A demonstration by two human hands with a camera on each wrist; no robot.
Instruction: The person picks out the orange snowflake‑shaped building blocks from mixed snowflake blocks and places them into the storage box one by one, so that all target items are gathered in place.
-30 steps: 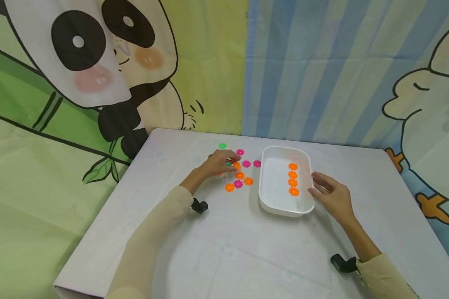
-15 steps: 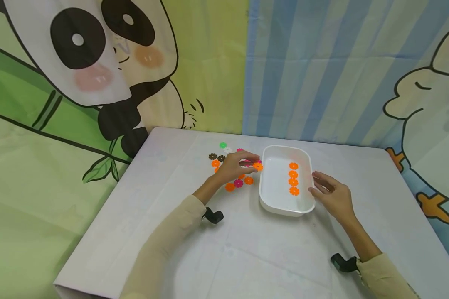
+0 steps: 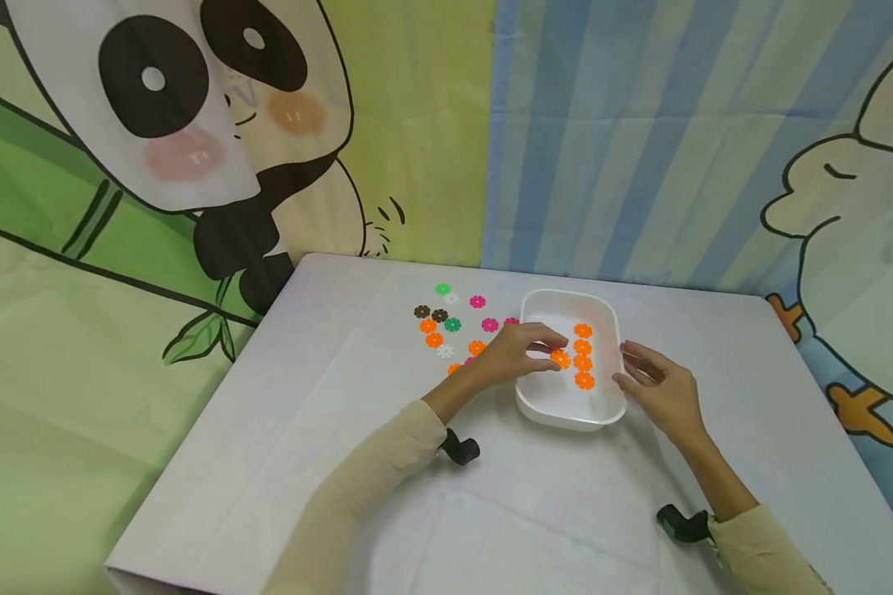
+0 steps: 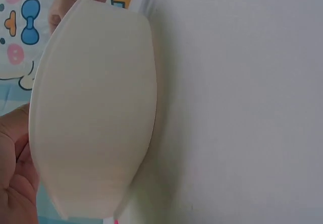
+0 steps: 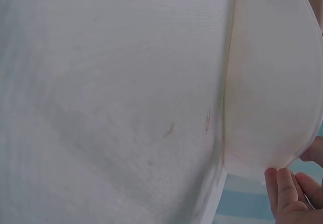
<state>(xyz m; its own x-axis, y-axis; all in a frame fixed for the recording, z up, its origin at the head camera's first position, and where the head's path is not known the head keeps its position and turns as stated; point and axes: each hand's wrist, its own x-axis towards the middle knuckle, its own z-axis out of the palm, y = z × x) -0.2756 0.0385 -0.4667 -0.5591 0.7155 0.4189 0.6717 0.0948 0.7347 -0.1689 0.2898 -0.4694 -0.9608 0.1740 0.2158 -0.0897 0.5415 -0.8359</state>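
Note:
My left hand (image 3: 508,354) pinches an orange flower-shaped interlocking disc (image 3: 561,359) between thumb and fingertips, inside the white plastic tray (image 3: 567,420). Right beside it, a column of several orange discs (image 3: 584,347) lies on the tray floor. My right hand (image 3: 661,392) holds the tray's right rim, thumb and fingers at its edge. In the right wrist view, fingers (image 5: 286,193) press against the outer wall. The left wrist view shows the tray wall (image 4: 96,103) with my left hand (image 4: 19,168) at the rim; the disc is hidden there.
Left of the tray, loose discs lie scattered: dark brown (image 3: 422,311), green (image 3: 453,325), white (image 3: 446,352), pink (image 3: 478,302) and orange (image 3: 434,340). My left forearm (image 3: 375,463) passes in front of them. A printed curtain (image 3: 640,140) hangs behind the white table (image 3: 565,512).
My left hand has picked up an orange disc from the scatter and carried it right, over the rim and into the tray. My right hand has stayed at the tray's edge.

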